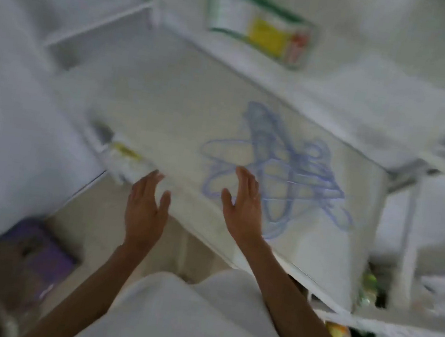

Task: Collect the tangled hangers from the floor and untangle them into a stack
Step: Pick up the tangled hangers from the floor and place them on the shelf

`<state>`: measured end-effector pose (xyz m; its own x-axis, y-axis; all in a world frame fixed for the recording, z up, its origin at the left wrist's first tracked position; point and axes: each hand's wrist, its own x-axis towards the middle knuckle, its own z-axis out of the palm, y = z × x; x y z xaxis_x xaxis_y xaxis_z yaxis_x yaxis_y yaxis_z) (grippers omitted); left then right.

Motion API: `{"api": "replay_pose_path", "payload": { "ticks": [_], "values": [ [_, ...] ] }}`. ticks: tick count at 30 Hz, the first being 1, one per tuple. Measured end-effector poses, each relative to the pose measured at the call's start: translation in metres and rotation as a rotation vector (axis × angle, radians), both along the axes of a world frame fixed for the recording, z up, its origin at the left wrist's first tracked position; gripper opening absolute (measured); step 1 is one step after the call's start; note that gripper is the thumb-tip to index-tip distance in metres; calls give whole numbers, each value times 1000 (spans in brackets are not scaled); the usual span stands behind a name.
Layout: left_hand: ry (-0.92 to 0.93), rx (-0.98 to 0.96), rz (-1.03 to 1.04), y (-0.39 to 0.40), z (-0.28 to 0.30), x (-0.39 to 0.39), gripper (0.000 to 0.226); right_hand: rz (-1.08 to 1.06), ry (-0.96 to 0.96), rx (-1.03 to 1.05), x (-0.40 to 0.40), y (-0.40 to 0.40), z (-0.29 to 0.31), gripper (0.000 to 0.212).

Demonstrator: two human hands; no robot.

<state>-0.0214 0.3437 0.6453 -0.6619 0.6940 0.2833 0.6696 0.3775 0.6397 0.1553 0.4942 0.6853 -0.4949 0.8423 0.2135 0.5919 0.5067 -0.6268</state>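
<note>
Hangers (280,167), blue, tangled, lie on white desk (168,100). Both grips empty, fingers spread: right hand (243,207) w/ fingertips at pile's near edge, left hand (146,209) apart, by desk edge. Pic blurry.

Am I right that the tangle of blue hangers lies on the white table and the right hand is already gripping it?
Not quite. The head view shows the blue hangers on the white table, but the right hand is open and grips nothing.
</note>
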Motion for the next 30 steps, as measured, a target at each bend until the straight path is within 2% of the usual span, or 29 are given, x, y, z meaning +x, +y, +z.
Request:
{"api": "replay_pose_path", "payload": {
  "ticks": [3,6,9,13,17,19,21,25,30],
  "values": [
    [-54,-299,342,-138,-29,-7,58,401,-207,86,-55,-40,-21,64],
    [-305,-519,639,-250,-47,30,61,723,-409,51,-96,-106,-56,65],
    [-522,-609,844,-330,-69,87,59,990,-673,-62,-114,-177,-92,64],
    [-799,-623,1000,-391,-88,162,64,1152,-915,-143,-111,-251,-131,59],
    [-904,-687,990,-418,-126,187,63,1075,-1071,-265,-111,-298,-189,42],
    [-920,-677,988,-424,-168,181,61,1014,-1145,-333,-115,-320,-230,39],
    [-956,-643,982,-428,-227,164,60,1055,-1185,-300,-122,-342,-280,46],
    [-1107,-643,948,-434,-373,141,56,988,-1207,-288,-136,-367,-427,52],
    [-1107,-696,945,-451,-560,105,44,1098,-1212,-305,-166,-393,-621,50]
  ]
}}
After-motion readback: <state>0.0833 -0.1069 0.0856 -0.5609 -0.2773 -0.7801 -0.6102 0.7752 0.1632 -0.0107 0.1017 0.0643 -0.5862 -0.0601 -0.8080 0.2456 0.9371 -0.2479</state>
